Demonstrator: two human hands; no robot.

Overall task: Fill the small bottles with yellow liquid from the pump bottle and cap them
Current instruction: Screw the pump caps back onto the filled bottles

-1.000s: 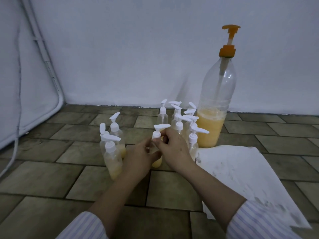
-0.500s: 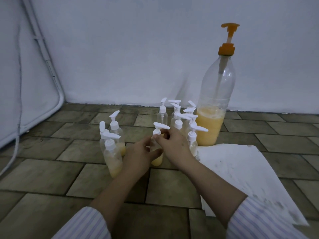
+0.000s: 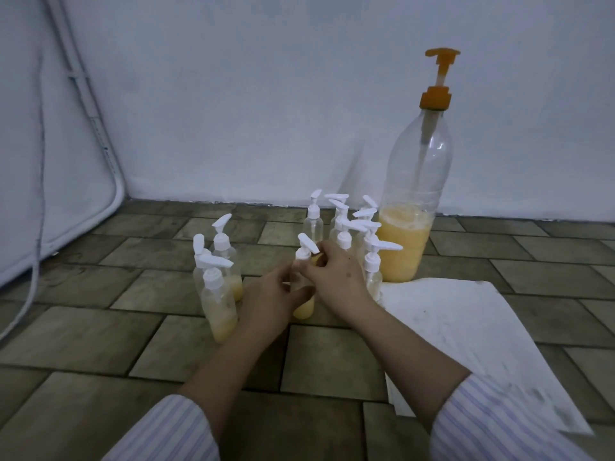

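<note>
Since a second ago we have turned the white pump cap on the small clear plastic bottle with yellow liquid at its base: its spout, which pointed right, now slants up to the left. Our left hand grips the bottle's body, fingers curled round it, holding it upright on the brown tiled floor. Our right hand pinches the cap's collar with thumb and fingertips

We judge this bottle filled and nearly capped, the screwing-on being the step in hand. To its left stand three capped small bottles with yellow liquid inside, which look finished. Behind our right hand is a tight cluster of capped small bottles that look empty, so most of the filling seems left to do

At the back right, near the pale wall, stands the tall clear plastic bottle with the orange pump, roughly a third full. A smudged white paper sheet lies under our right forearm. The empties crowd close round our right hand and could be knocked as we twist; whether it touches them we cannot tell
</note>
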